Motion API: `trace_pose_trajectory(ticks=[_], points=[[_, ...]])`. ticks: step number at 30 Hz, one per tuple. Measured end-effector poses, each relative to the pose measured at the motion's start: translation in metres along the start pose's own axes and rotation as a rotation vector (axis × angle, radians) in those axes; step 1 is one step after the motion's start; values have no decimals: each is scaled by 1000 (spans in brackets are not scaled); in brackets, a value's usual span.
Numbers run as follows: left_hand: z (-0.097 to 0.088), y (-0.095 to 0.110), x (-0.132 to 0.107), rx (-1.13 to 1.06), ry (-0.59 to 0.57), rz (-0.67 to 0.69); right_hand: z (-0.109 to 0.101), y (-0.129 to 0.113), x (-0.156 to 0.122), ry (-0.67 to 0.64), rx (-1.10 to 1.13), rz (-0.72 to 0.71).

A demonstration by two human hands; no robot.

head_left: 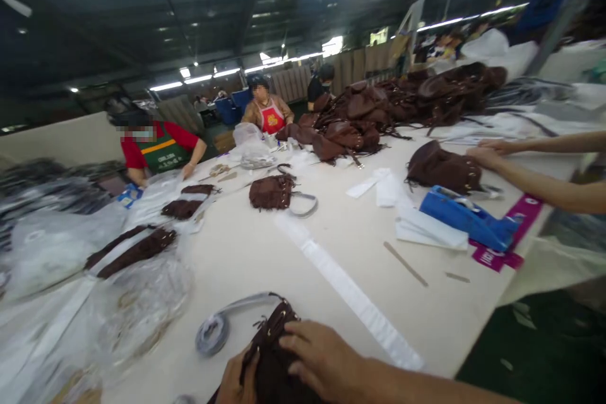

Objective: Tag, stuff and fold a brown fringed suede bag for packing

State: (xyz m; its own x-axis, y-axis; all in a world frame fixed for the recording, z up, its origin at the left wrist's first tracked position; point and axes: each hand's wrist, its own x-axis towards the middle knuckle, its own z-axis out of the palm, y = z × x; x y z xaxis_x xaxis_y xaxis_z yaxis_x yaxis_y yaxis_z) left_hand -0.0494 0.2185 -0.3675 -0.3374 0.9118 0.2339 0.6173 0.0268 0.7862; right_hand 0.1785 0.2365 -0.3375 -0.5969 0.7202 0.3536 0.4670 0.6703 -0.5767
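At the near edge of the long work table (255, 252) a brown suede bag (272, 360) lay under both of the person's hands. The right hand (322, 356) rested flat across its top, fingers spread and loose rather than clenched, pressing on the suede; the left hand (237, 382) curled against the bag's left side, though how firmly it gripped I could not tell, since much of it fell below the view. Just left of the bag a grey strap (215, 328) coiled on the table. Beyond the bag a long white strip (350, 293) ran away across the table toward a second brown bag (273, 192). Far right of the bag, a co-worker's bare arms (534, 167) reached to another bag (442, 167), beside a blue tape dispenser (466, 218). A heap of brown bags (379, 110) stood farther off.
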Motion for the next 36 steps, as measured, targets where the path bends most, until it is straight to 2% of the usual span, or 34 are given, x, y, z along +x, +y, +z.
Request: trace_pose_trajectory(ticks=[2, 4, 6, 8, 11, 17, 22, 28, 31, 33, 36], points=[[-7, 19, -6, -55, -113, -61, -2, -16, 34, 12, 169, 65], [-10, 26, -6, -114, -139, -106, 12, -22, 66, -29, 272, 143], [-11, 20, -4, -116, -131, -156, 37, -20, 91, -95, 334, 215], [-11, 10, -5, -149, -137, -202, 59, -13, 103, -150, 367, 250], [-9, 1, -9, -216, -116, -266, 73, -1, 105, -193, 382, 285], [-8, 8, -8, 108, -29, -187, 71, 5, 97, -268, 447, 348], [-9, 12, -11, 219, -7, -201, 75, 4, 95, -229, 535, 365], [-12, 13, -10, 231, -26, -176, 77, 5, 90, -212, 525, 411], [-14, 14, -10, 204, -54, -173, 76, 4, 87, -211, 470, 366], [-19, 14, -10, 180, -94, -177, 69, 2, 87, -240, 424, 282], [-38, 13, -11, 194, -143, -176, 47, -2, 96, -431, 368, 56]])
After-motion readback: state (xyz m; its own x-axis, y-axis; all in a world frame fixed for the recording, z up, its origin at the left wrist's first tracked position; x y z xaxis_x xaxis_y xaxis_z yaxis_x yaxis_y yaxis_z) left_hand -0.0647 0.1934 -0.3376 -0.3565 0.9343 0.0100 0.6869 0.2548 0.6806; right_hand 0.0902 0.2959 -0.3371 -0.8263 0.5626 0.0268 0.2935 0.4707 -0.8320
